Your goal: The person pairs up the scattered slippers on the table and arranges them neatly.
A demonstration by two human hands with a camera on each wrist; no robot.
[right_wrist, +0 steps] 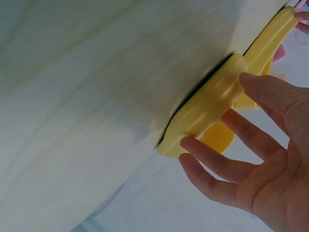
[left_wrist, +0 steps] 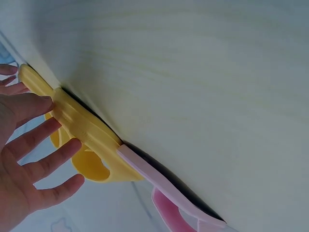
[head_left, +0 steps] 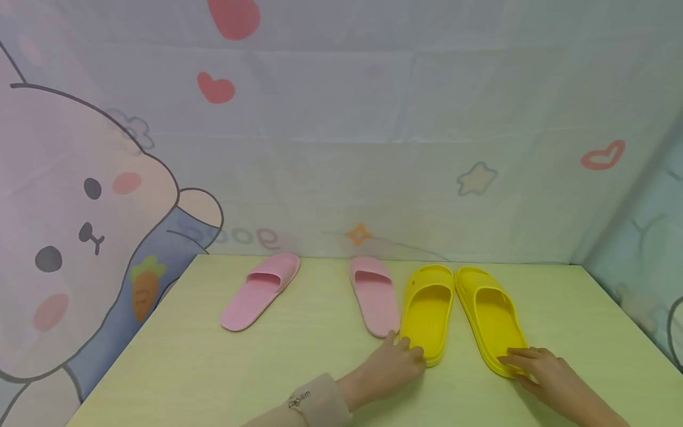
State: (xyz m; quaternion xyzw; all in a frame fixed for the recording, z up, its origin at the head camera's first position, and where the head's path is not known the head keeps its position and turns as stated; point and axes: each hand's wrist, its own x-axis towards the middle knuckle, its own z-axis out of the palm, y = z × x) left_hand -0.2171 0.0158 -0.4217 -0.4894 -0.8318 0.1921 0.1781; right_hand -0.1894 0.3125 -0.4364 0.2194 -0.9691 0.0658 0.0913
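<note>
Two yellow slippers lie side by side on the table, toes toward the wall: a left one [head_left: 428,317] and a right one [head_left: 497,326], angled outward at the heel. At the left slipper's heel is my left hand [head_left: 392,363], its fingers spread and touching the left side; the thumb [left_wrist: 36,104] meets the heel edge in the left wrist view. My right hand [head_left: 543,373] touches the right slipper's heel, fingers loosely extended over its rim and outer side. In the right wrist view its thumb [right_wrist: 270,92] lies against the heel edge.
A pink slipper [head_left: 376,302] lies just left of the yellow pair, close to my left hand. Another pink slipper [head_left: 256,299] lies farther left, slanted. The pale table [head_left: 176,362] ends at a printed cloth backdrop [head_left: 341,118].
</note>
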